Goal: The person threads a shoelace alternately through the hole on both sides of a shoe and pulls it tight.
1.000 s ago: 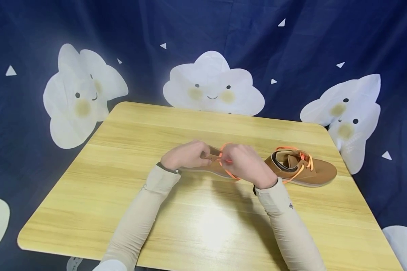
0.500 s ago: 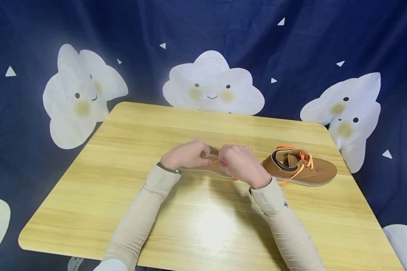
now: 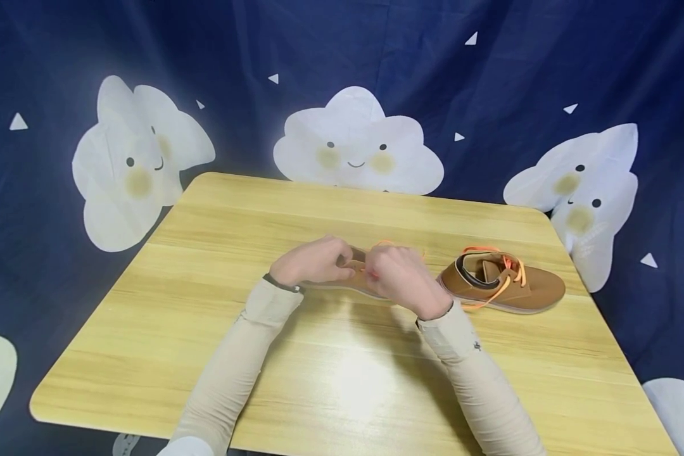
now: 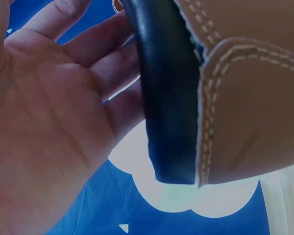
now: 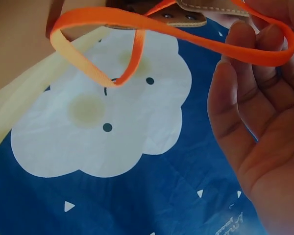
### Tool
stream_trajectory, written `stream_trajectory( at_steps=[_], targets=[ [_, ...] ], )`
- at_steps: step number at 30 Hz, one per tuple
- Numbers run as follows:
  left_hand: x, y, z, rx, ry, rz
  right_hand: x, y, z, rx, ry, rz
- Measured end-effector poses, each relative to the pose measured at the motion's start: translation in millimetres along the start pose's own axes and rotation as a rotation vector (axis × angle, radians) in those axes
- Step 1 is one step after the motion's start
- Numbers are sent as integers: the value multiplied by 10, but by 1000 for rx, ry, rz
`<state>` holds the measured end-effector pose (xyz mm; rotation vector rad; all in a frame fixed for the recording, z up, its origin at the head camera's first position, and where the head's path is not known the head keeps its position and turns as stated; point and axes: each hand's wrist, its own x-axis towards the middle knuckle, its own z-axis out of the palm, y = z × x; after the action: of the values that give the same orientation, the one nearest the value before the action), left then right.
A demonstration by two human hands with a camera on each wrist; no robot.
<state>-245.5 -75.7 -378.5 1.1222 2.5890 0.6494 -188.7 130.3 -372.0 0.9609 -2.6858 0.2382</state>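
A brown shoe (image 3: 356, 285) lies in the middle of the table, partly covered by both hands. My left hand (image 3: 313, 261) holds it at the opening; in the left wrist view, the fingers reach behind its dark padded collar (image 4: 169, 98), which hides their tips. An orange shoelace (image 5: 210, 45) loops out from the eyelets across the right wrist view. My right hand (image 3: 401, 278) pinches this lace above the front of the shoe, its curled fingers at the loop's end. The thumb's exact hold is cut off at the frame's top edge.
A second brown shoe (image 3: 538, 288) with orange laces stands just right of my right hand, toe pointing right. The wooden table (image 3: 120, 342) has rounded corners. A dark blue curtain (image 3: 234, 38) with white cloud prints hangs behind and beside it.
My right hand has shifted a little to the left, over the shoe, and less of the orange lace shows beside it. The left hand stays in place on the shoe.
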Motion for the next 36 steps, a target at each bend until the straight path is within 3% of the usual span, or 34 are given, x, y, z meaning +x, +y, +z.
stream_trajectory(
  at_steps=[6, 18, 23, 27, 29, 32, 36],
  targets=[
    [1, 8, 11, -6, -5, 1, 21, -16, 76, -1, -35, 2],
    [-20, -9, 3, -199, -55, 47, 44, -3, 182, 26, -56, 23],
    [-1, -54, -2, -242, -78, 71, 32, 132, 69, 205, -109, 6],
    [19, -63, 1, -222, -80, 74, -75, 361, -155, 347, -133, 146],
    [25, -65, 3, -207, -83, 71, -145, 474, -232, 348, -182, 256],
    [24, -62, 1, -192, -80, 70, -223, 610, -222, 312, -355, 388],
    [3, -66, -2, -217, -75, 70, -224, 697, -55, 354, -531, 419]
  ],
)
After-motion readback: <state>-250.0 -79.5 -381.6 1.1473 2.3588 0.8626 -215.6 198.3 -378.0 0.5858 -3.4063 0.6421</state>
